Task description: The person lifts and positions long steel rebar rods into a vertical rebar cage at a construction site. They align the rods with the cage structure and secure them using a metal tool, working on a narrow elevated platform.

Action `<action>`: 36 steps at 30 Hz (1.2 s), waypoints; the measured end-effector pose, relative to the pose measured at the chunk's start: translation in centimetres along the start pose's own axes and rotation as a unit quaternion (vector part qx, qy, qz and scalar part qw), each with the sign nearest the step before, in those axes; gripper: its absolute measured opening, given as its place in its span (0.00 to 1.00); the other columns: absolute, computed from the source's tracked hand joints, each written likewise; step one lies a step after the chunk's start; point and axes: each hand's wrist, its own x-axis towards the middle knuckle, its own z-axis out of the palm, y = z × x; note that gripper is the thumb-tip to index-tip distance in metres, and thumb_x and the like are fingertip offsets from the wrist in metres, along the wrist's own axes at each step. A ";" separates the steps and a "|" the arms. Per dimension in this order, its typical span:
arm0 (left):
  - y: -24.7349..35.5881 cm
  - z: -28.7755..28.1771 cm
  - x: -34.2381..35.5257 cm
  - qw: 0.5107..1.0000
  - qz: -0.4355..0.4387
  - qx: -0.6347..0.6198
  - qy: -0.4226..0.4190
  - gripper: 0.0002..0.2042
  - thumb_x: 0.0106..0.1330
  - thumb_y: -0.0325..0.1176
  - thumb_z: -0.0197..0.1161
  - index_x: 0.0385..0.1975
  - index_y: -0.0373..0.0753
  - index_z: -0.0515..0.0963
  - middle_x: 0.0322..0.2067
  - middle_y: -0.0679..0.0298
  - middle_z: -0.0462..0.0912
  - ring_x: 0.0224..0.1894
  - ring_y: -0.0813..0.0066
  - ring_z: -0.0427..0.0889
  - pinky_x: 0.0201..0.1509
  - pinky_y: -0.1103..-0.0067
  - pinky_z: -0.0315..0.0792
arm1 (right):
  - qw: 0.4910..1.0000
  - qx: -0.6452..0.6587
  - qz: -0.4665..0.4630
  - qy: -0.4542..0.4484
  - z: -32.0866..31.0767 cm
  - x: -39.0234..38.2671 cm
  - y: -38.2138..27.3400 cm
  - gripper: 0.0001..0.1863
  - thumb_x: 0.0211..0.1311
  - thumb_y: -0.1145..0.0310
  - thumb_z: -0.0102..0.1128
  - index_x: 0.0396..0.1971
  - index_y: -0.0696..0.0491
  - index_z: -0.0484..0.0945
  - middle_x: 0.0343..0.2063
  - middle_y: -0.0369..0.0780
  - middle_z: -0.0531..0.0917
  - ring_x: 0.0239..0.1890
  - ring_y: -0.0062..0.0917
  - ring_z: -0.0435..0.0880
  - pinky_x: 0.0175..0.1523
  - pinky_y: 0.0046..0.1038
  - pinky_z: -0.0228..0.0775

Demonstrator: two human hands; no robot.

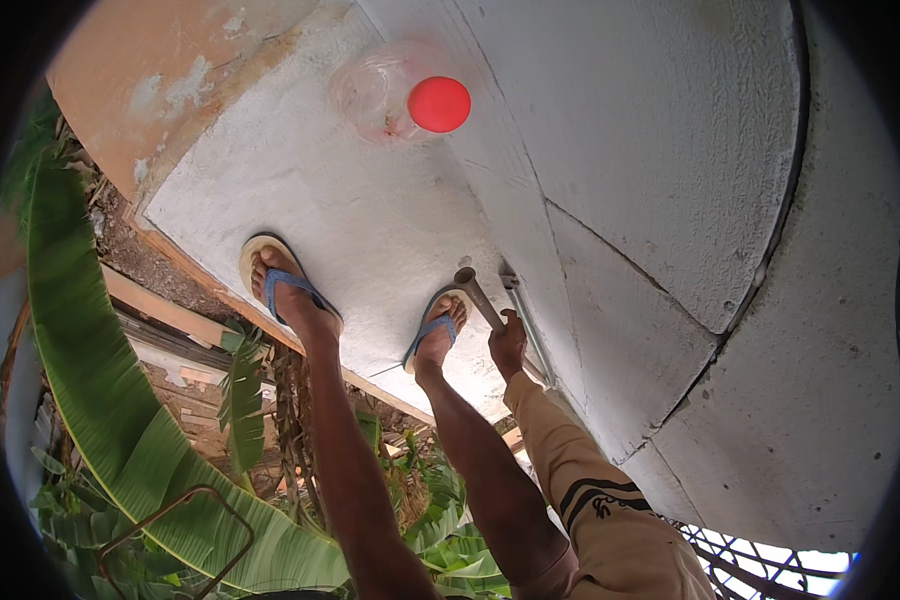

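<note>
On the far left, one long green leaf arches downward, with one bent metal rod crossing its lower part. Further right, two sandals with blue straps, one on each of two bare feet, rest on one whitish ledge. Above them on the ledge is one clear container with one round red cap at its right side. Just beside the right-hand sandal, one grey tube slants up and left out of the person's right hand, whose fingers are wrapped around it. One slim metal bar runs just right of that hand, next to a grey wall. The left hand is out of view, so its state cannot be told.
</note>
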 end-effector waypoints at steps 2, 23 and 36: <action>-0.8 0.0 0.2 1.000 0.012 0.014 0.012 0.19 0.71 0.45 0.51 0.50 0.38 0.62 0.44 0.58 0.70 0.46 0.69 0.70 0.54 0.71 0.63 | 0.999 -0.014 0.042 0.031 0.9 0.0 1.9 0.27 0.52 0.79 0.60 0.55 0.53 0.69 0.40 0.54 0.75 0.40 0.52 0.78 0.43 0.48 0.70; -3.8 -1.3 1.8 0.983 0.000 0.171 -0.060 0.31 0.73 0.53 0.44 0.66 0.35 0.52 0.59 0.57 0.53 0.59 0.67 0.53 0.63 0.71 0.52 | 0.994 -0.104 -0.027 0.004 3.1 4.0 2.1 0.17 0.49 0.74 0.64 0.41 0.53 0.74 0.35 0.49 0.78 0.39 0.51 0.78 0.42 0.50 0.72; 25.7 -35.3 -11.4 0.955 0.027 -0.284 -0.079 0.10 0.68 0.28 0.55 0.47 0.36 0.69 0.22 0.67 0.65 0.19 0.79 0.63 0.30 0.79 0.70 | 0.924 0.274 -0.062 -0.260 -12.1 -5.8 -5.7 0.11 0.49 0.85 0.54 0.31 0.56 0.82 0.26 0.39 0.86 0.31 0.21 0.86 0.38 0.25 0.75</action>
